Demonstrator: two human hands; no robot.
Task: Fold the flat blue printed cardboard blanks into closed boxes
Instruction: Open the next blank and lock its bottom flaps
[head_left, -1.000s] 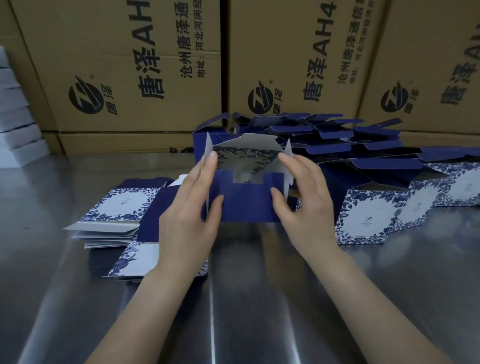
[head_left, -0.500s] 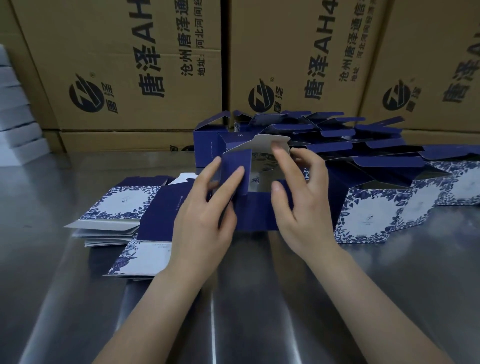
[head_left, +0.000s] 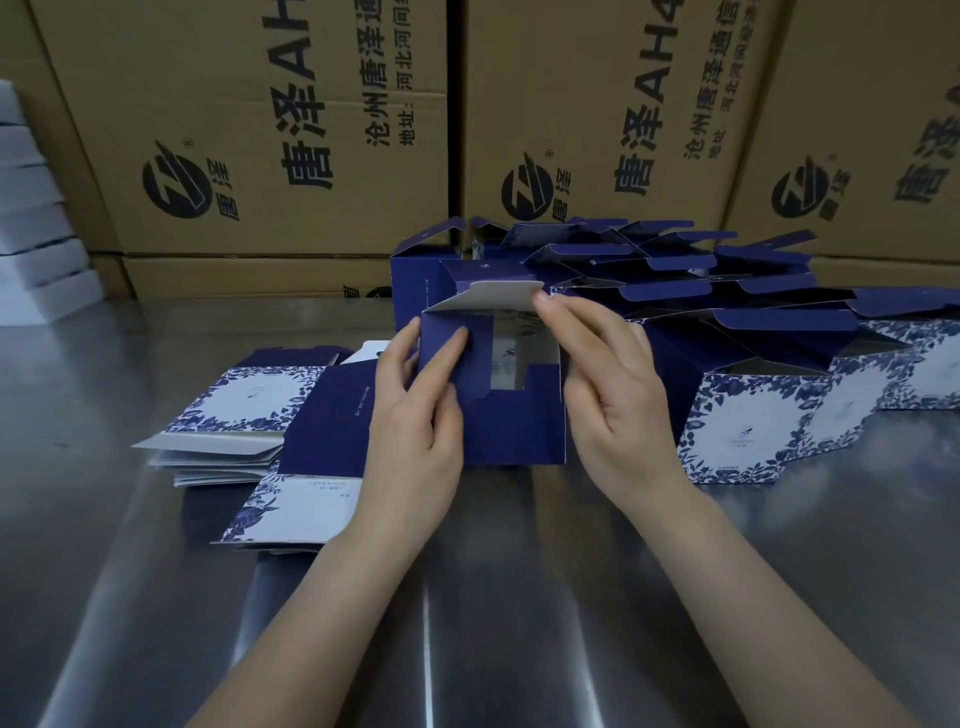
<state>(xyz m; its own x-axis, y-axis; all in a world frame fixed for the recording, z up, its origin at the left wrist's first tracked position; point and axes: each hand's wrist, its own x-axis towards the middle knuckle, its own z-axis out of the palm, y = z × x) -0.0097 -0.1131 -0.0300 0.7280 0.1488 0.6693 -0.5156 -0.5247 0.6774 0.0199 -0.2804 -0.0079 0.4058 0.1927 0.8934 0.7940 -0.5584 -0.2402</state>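
Half-folded box (head_left: 511, 426) between left hand (head_left: 421, 431) and right hand (head_left: 618, 400) — both gripping.

Person, two limbs in view. Left hand (head_left: 415, 431) and right hand (head_left: 618, 395): bare, long slender fingers (head_left: 576, 319), short plain fingernails (head_left: 541, 298). Left forearm (head_left: 311, 623) and right forearm (head_left: 769, 613): bare along the whole visible length, narrow at the wrist, widening toward the lower edge of the view.

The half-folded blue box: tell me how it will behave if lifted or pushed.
Probably light: the box is thin card, open and hollow. Likely flexes, since its top flap stands loose and the left hand and right hand hold it square. On the shiny metal table it would probably slide.
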